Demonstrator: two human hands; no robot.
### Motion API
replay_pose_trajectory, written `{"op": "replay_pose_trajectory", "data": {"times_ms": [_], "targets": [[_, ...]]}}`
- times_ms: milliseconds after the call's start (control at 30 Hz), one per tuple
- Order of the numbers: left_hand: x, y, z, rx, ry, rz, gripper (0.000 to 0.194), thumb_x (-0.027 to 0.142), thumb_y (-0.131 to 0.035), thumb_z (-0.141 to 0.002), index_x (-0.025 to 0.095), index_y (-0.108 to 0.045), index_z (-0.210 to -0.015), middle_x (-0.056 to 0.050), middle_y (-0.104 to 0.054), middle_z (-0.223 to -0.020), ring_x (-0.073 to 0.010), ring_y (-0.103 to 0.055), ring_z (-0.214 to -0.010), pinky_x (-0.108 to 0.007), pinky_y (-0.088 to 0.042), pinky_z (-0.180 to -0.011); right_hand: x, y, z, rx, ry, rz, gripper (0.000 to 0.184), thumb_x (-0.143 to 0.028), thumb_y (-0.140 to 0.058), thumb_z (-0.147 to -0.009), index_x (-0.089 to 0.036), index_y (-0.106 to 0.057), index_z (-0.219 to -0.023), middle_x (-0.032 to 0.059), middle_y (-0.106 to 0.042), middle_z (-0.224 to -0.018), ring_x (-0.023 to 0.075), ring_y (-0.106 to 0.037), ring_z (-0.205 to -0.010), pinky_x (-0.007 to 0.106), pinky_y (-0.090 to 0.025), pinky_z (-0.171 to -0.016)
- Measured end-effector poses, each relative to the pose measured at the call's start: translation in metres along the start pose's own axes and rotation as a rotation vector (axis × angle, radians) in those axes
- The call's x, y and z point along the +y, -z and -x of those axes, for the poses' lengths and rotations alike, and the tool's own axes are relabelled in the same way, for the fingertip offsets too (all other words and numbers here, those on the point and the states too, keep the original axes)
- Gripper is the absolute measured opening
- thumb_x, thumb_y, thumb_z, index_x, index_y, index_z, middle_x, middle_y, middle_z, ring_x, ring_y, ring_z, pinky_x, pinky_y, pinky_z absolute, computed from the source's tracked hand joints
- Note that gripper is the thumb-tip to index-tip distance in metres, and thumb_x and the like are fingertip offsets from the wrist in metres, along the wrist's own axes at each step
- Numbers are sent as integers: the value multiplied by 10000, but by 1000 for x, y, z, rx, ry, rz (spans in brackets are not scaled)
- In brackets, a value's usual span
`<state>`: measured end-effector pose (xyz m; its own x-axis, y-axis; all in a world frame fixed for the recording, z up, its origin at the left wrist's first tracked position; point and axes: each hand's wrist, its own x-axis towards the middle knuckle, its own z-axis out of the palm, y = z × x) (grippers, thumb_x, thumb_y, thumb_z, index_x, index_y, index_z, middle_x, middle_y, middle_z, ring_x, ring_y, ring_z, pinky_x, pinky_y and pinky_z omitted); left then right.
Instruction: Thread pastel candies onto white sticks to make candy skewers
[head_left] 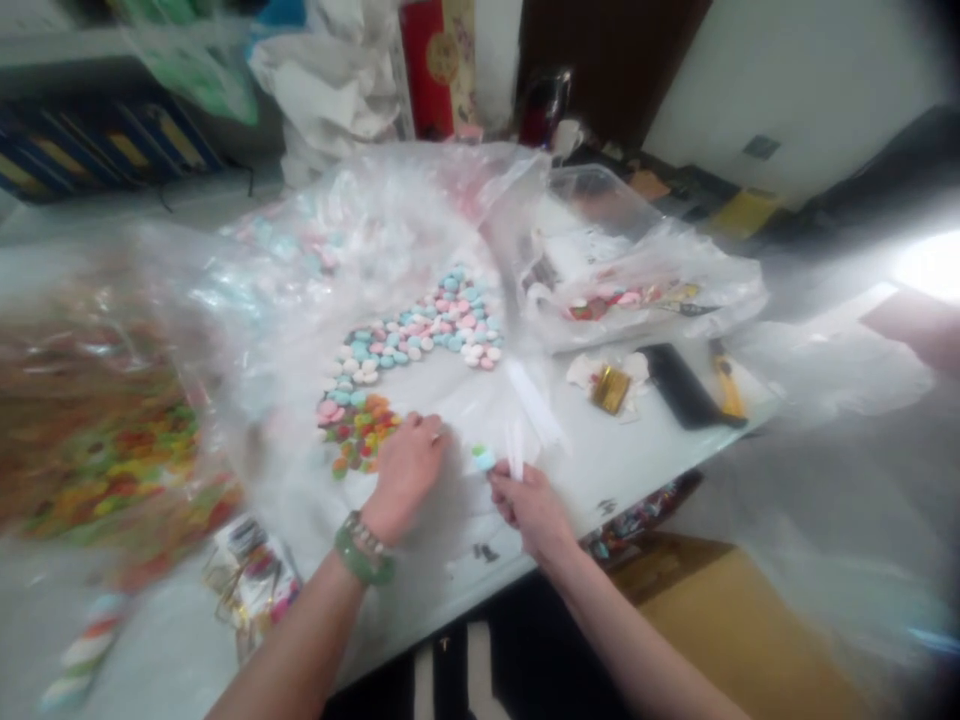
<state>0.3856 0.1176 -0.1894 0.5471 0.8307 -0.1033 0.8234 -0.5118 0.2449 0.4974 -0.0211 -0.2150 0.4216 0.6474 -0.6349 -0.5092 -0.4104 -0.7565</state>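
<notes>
My left hand (405, 465), with a green bracelet at the wrist, rests knuckles up on clear plastic beside a small pile of orange, red and green sweets (360, 425); its fingers are curled. My right hand (529, 505) is closed on a thin clear plastic sleeve (516, 450) that stands up from the fingers, with a pale blue sweet (484, 459) right beside it. A larger spread of pastel pink, blue and white round sweets (427, 330) lies farther back on the plastic sheet.
A big bag of mixed coloured sweets (97, 450) sits blurred at the left. A clear bag (622, 270) lies at the right, with a black object (686, 385), a gold wrapper (609, 388) and a yellow tool (726, 385) near the white table's edge (525, 560). A cardboard box (720, 620) stands below.
</notes>
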Motion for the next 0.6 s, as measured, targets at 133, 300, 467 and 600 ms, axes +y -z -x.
{"op": "replay_pose_trajectory", "data": {"times_ms": [133, 300, 467, 600], "targets": [[14, 8, -54, 107, -145, 5, 247, 247, -451, -938, 183, -678, -1011, -93, -647, -1008, -236, -598, -902, -337, -419, -771, -1, 1, -2, -32, -31, -28, 251, -353, -605, -590, -193, -505, -756, -75, -485, -490, 48, -341, -359, 190, -152, -376], [38, 2, -135, 77, -540, 42, 275, 270, -409, -959, 191, -669, -1003, -95, -623, -1027, -231, -572, -918, -349, -411, -817, -2, 0, -5, 36, -29, -103, 257, -379, -592, -592, -202, -480, -742, -79, -472, -476, 52, -342, -354, 190, -157, -366], [32, -24, -139, 151, -463, 33, 298, 304, -388, -946, 188, -641, -837, -96, -604, -835, -264, -552, -891, -375, -415, -822, -6, -1, -11, 42, 2, -154, 205, -356, -555, -604, -206, -477, -720, -73, -473, -472, 58, -337, -345, 201, -158, -353], [6, -28, -87, 49, -424, 49, 238, 272, -429, -890, 201, -605, -747, -91, -602, -800, -259, -554, -842, -366, -429, -754, -11, 2, -6, 13, 21, -151, 180, -325, -568, -607, -199, -490, -709, -70, -468, -472, 60, -345, -361, 203, -172, -368]]}}
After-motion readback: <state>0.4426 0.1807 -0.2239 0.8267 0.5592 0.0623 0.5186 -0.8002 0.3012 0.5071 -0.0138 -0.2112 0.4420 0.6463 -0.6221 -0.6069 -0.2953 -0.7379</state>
